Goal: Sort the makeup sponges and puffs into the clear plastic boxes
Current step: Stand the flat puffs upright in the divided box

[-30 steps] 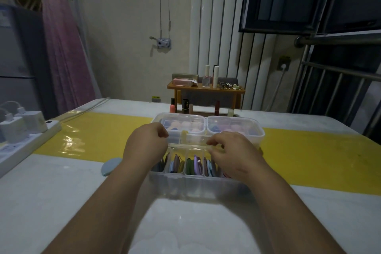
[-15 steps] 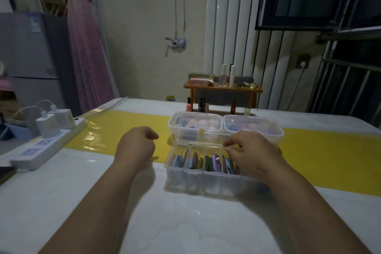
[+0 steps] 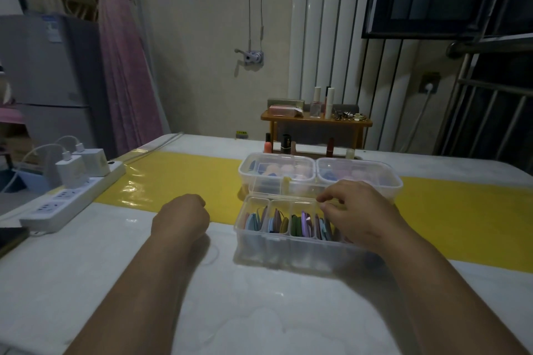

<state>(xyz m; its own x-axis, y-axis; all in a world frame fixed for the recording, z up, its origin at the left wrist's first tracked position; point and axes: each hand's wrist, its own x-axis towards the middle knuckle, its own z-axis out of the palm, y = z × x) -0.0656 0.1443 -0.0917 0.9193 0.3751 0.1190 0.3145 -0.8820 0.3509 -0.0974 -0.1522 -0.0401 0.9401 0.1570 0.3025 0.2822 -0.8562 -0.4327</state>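
— What's far left?
— A power strip (image 3: 72, 199) carrying two chargers (image 3: 83, 166).
— And the left hand (image 3: 181, 219)?
— Clenched in a fist on the table (image 3: 259, 311), nothing showing in it.
— The puffs (image 3: 277, 222)?
— On edge inside the divided box (image 3: 288, 251) (greens, blues, one purple). Two lidded boxes (image 3: 277, 173) of sponges (image 3: 287, 169) stand just behind it.
— The right hand (image 3: 357, 216)?
— Over the divided box's right end, fingers curled. I can't tell whether they pinch anything.
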